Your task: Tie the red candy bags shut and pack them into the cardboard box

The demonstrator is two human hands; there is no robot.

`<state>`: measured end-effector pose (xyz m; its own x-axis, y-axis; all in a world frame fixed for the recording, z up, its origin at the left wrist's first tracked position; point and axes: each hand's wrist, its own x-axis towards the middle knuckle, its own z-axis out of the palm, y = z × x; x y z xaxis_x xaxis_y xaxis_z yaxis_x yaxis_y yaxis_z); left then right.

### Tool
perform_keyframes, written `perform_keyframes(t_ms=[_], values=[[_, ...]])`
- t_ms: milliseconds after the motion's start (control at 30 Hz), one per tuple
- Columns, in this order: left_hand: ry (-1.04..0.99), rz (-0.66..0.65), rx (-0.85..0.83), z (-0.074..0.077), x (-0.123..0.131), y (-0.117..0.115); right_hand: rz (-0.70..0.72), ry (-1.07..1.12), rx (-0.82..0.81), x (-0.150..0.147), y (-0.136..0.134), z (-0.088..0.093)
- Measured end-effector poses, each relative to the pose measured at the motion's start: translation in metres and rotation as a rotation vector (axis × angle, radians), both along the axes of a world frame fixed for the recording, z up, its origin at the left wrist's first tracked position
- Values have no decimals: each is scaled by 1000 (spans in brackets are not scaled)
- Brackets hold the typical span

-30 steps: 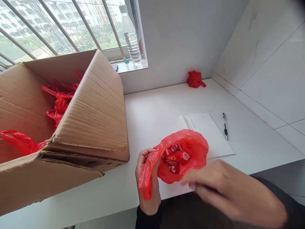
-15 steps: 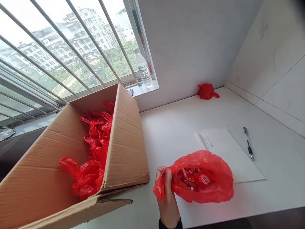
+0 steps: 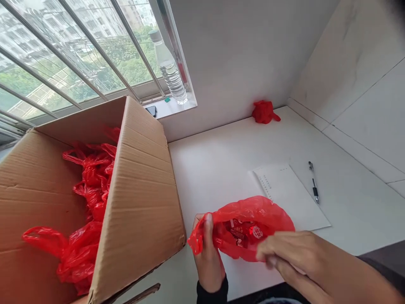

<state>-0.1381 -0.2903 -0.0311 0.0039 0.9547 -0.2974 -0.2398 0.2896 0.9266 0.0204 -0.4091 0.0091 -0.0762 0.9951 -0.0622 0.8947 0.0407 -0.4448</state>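
A thin red plastic bag (image 3: 249,207) hangs over the white table with its mouth open upward. Small red-wrapped packets (image 3: 240,230) lie inside it, one with a round white label (image 3: 256,232). My left hand (image 3: 207,245) grips the gathered handle side of the bag, thumb on top. At the bag's right front edge is my right hand (image 3: 294,253), its fingers bent and blurred by motion. Whether they pinch the plastic or only touch it, I cannot tell.
On the left stands an open cardboard box (image 3: 142,198) holding several knotted red bags (image 3: 91,194). A notebook (image 3: 291,190) and pen (image 3: 314,183) lie behind the bag. A crumpled red bag (image 3: 264,112) sits by the wall. A water bottle (image 3: 171,69) and phone (image 3: 152,111) rest on the windowsill.
My right hand has come in from the lower right to the bag's edge. My left hand still grips the bag. The view has shifted, so the box sits further left and lower.
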Motion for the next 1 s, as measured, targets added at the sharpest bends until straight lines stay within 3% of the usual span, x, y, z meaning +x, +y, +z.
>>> perform_keyframes(t_ms=[167, 300, 467, 633, 800, 900, 1000], values=[[49, -121, 26, -3, -1, 4, -136, -265, -173, 19, 28, -49], [70, -175, 16, 1, 2, 3, -186, -294, -265, 21, 46, -60], [231, -186, 84, 7, -5, 4, -199, -174, -251, 35, 45, -43], [311, -288, 179, 12, -18, 2, -255, 341, -41, 45, 26, -7], [300, -320, 160, 36, -12, -6, -398, 675, 42, 44, 16, 7], [300, -368, 116, 48, -11, -13, -410, 713, 127, 44, 16, 4], [289, -403, 105, 50, -16, -19, -392, 598, 102, 43, 18, 2]])
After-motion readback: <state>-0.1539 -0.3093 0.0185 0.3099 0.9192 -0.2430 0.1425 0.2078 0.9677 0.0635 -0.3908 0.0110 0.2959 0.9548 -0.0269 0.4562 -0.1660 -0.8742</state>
